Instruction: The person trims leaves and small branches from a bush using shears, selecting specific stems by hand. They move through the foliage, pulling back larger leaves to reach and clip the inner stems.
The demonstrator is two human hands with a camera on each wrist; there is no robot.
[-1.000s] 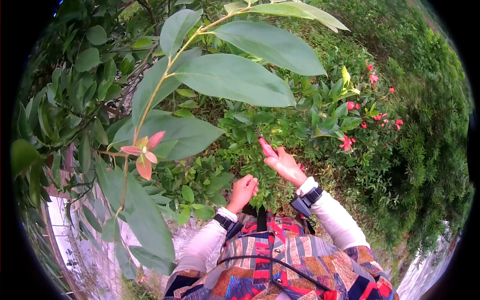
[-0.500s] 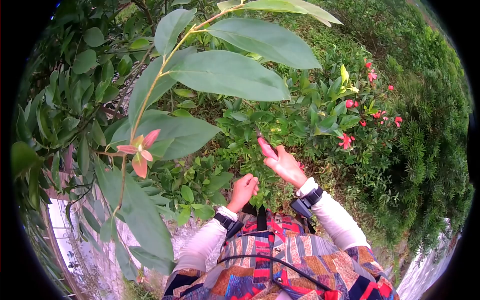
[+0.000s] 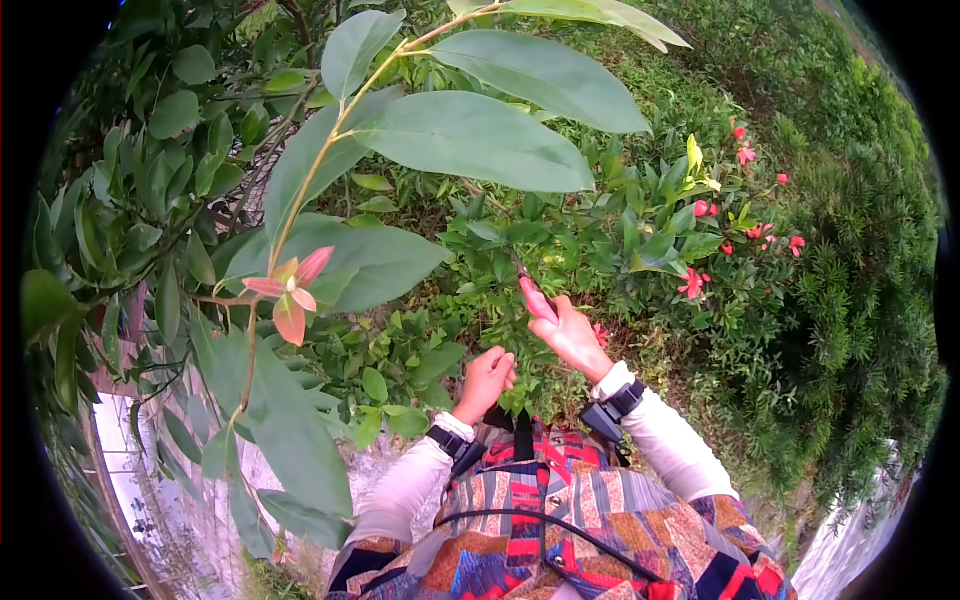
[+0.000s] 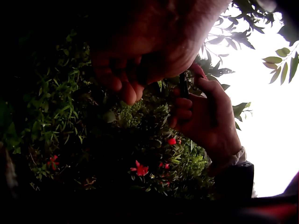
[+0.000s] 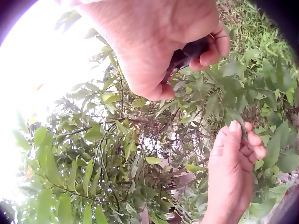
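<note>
My right hand (image 3: 572,338) grips a tool with red handles (image 3: 538,300), its dark tip pointing up and left into the foliage. From the right wrist view, the right hand (image 5: 159,46) curls round the tool's dark part (image 5: 189,53). Lower down there, my left hand (image 5: 231,163) pinches a green leaf (image 5: 235,117) between thumb and fingers. In the head view the left hand (image 3: 487,383) is lower and left of the right one, not touching it. The left wrist view is dark; the left hand's (image 4: 154,51) fingers curl there, with the right hand (image 4: 208,114) beyond.
A leafy branch (image 3: 325,150) with large leaves and a reddish tip (image 3: 290,300) hangs close at the left. Red flowers (image 3: 692,284) grow on a bush to the right. A dense green hedge (image 3: 850,260) stands at the far right.
The near branch swayed left, then back right. The right wrist has turned slightly while its hand keeps the tool. The left hand stays in nearly the same place.
</note>
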